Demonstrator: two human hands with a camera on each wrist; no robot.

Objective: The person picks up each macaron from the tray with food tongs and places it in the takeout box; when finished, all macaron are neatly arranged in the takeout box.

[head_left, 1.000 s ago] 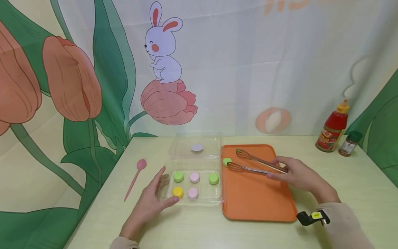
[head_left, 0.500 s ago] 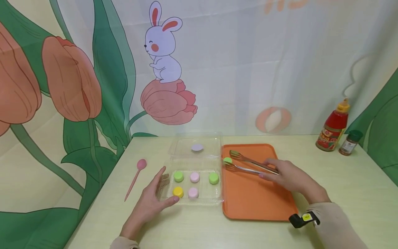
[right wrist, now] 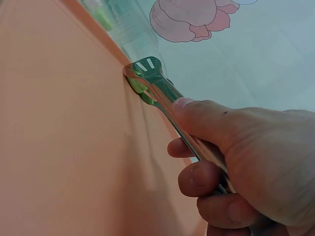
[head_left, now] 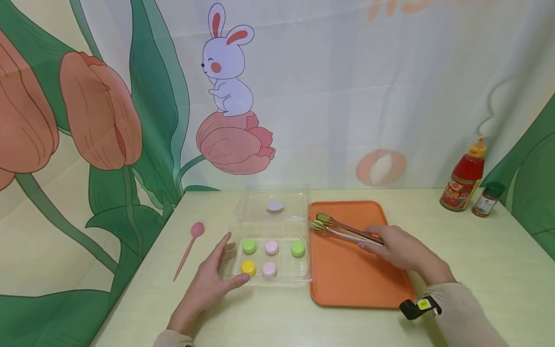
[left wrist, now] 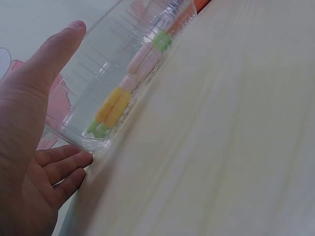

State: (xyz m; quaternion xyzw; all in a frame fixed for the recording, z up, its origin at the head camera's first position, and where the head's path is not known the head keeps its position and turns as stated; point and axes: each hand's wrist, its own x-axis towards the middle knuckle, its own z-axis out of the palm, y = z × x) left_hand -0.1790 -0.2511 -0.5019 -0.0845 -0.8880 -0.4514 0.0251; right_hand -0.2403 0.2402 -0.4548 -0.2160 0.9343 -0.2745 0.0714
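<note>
My right hand (head_left: 401, 248) grips metal tongs (head_left: 353, 234) over the far left part of an orange tray (head_left: 360, 279). The tongs' slotted tips stand on either side of a green macaron (right wrist: 138, 86) at the tray's edge. In the left wrist view, a clear plastic box (left wrist: 98, 73) holds macarons in rows. From above they show as two green, two pink and one yellow macaron (head_left: 248, 268). My left hand (head_left: 205, 282) is spread at the box's left end, thumb near the front rim, fingertips (left wrist: 81, 158) right at the bottom corner.
The box's hinged lid (head_left: 299, 202) lies open at the back, with a pale round piece (head_left: 275, 206) there. A pink spoon (head_left: 191, 246) lies at left. A red sauce bottle (head_left: 463, 178) and a green-capped spice jar (head_left: 487, 200) stand at the back right.
My right hand has moved left with the tongs, and their tips have come closer together around the green macaron on the tray. My left hand and the box have stayed put.
</note>
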